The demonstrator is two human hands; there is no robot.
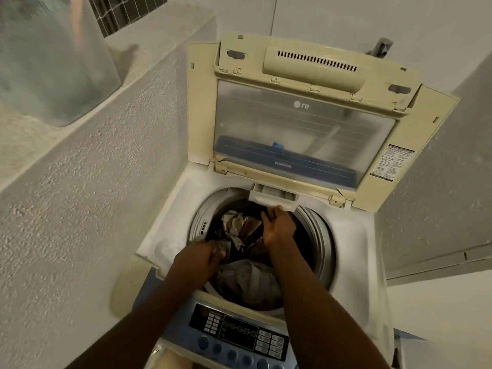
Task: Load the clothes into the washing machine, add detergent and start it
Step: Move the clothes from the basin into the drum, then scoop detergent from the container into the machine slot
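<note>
Washing machine (pixel 354 235): top-loader, white deck, standing against a rough plastered wall (pixel 87 182) on your left. Lid (pixel 300 123) raised and folded back, its clear window facing you, cream frame around it, a printed label on its right edge.

Drum (pixel 323 235): round opening with a grey metal rim, partly filled. Clothes (pixel 247 283) lie inside it: a grey garment nearest you, dark brown and black pieces further in, a pale patterned piece toward the middle.

Detergent drawer (pixel 274 197): small white tray at the far rim of the drum, below the lid hinge, pulled out slightly over the opening.

Your left hand (pixel 202 257): reaching over the near-left rim into the drum, fingers curled tightly around a fold of the pale patterned cloth.

Your right hand (pixel 279 227): deeper in, palm down on the dark clothes at the far side, fingers spread and pressing flat, fingertips close under the drawer. It grips nothing that you can make out.

Control panel (pixel 239 334): at the near edge, black display field with small keys, a row of round blue buttons below it. Both your forearms cross above it.

Ledge (pixel 159 46): tops the wall at the upper left, carrying a translucent plastic container (pixel 53 57).
</note>
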